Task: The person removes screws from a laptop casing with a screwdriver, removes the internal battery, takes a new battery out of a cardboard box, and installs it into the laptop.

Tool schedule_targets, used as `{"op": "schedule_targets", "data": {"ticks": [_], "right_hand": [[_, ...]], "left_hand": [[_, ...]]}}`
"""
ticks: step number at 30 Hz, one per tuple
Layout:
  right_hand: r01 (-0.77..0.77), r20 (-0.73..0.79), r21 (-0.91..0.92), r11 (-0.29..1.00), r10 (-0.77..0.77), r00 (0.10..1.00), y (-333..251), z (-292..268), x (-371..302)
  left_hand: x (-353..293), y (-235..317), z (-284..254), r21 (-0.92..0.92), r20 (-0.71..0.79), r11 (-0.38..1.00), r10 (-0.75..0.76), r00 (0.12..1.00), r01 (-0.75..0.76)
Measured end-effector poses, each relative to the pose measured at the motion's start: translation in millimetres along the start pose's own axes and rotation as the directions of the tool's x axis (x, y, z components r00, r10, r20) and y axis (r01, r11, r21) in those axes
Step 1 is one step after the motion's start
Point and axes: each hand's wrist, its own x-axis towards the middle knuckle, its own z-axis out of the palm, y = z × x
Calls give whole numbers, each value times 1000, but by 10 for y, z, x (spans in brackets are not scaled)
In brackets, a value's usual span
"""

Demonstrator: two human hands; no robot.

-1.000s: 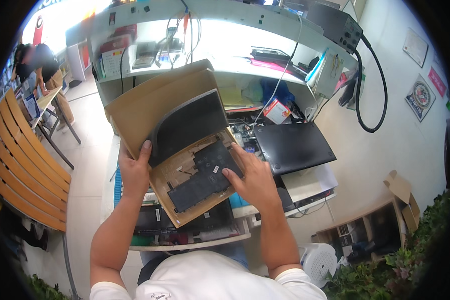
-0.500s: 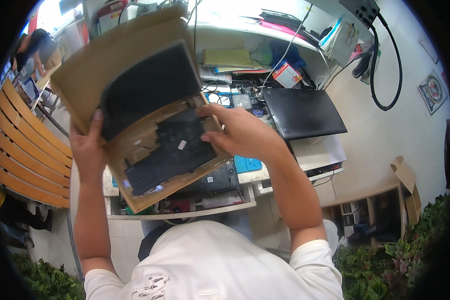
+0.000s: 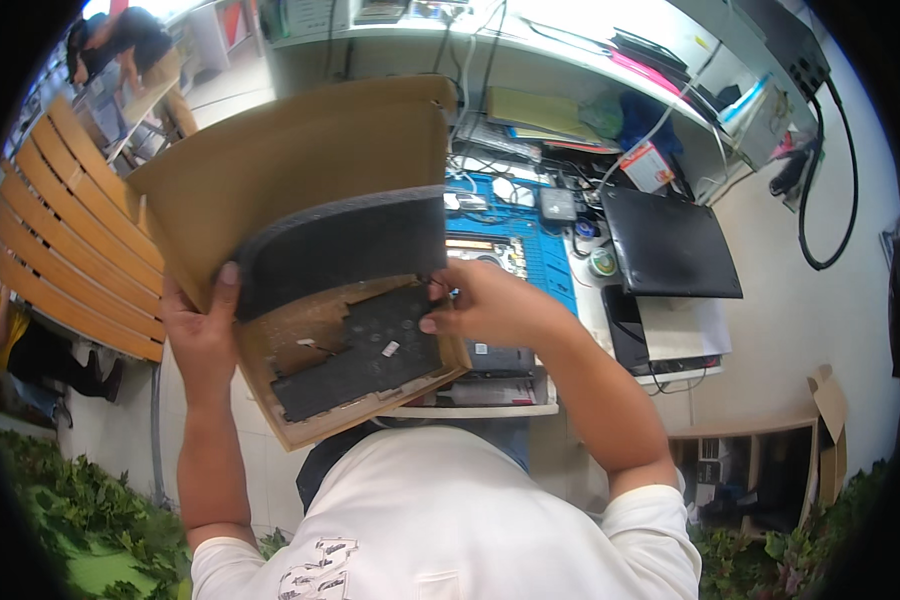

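Note:
An open brown cardboard box is held in front of my chest, tilted, with its lid raised on the far side. In the box lies a flat black laptop battery of stepped outline with a small white label. A dark foam sheet curves up behind the battery, against the lid. My left hand grips the box's left side, thumb on the inside. At the right side, my right hand closes on the box edge beside the battery's end; whether its fingertips also touch the battery I cannot tell.
Behind the box is a workbench with a blue mat, small parts and cables. A closed black laptop lies at the right. A slatted wooden bench stands left; a person bends over beyond it. Leafy plants fill the lower corners.
The view has swung left, and the bench's contents sit further right in it. The box is tilted differently, with the foam sheet appearing more folded back. Both hands keep their hold.

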Motion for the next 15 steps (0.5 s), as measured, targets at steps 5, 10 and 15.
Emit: {"op": "schedule_targets", "data": {"ticks": [5, 10, 15], "right_hand": [[73, -101, 235, 969, -50, 994, 225, 82, -134], [324, -421, 212, 922, -213, 882, 240, 219, -347], [182, -356, 419, 890, -23, 934, 214, 163, -522]], "left_hand": [[-37, -4, -6, -74, 19, 996, -55, 998, 56], [-12, -164, -68, -230, 46, 960, -154, 987, 161], [-54, -181, 12, -286, 58, 928, -231, 971, 238]]}}
